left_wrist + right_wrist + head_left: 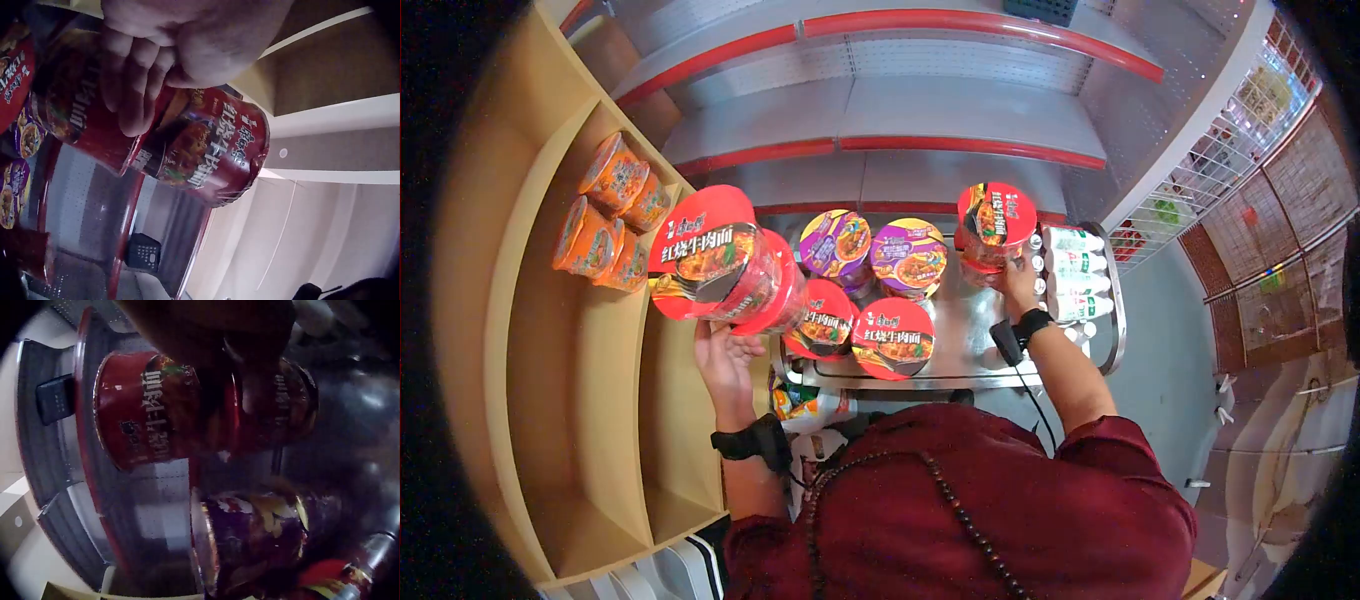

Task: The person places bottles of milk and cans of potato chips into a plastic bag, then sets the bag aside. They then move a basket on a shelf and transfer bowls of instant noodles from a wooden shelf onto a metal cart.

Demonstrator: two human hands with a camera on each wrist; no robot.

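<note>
Two stacked red noodle tubs (710,250) are in my left hand (728,365), tilted beside the wooden shelf. In the left wrist view, the left hand (181,50) has its fingers across the place where the red tubs (209,150) meet. My right hand (1020,285) grips another stack of two red tubs (997,220) at the cart's right part; the right wrist view shows dark fingers (253,381) against this red stack (147,412). Between the hands stand purple tubs (909,255) and red-lidded tubs (894,338).
A metal cart (970,345) carries the tubs and white-wrapped bottles (1078,270) on its right. Orange tubs (614,175) sit on the wooden shelf (570,400) at left. Behind are grey shelves (970,110) with red edges; a wire rack (1220,150) stands at right.
</note>
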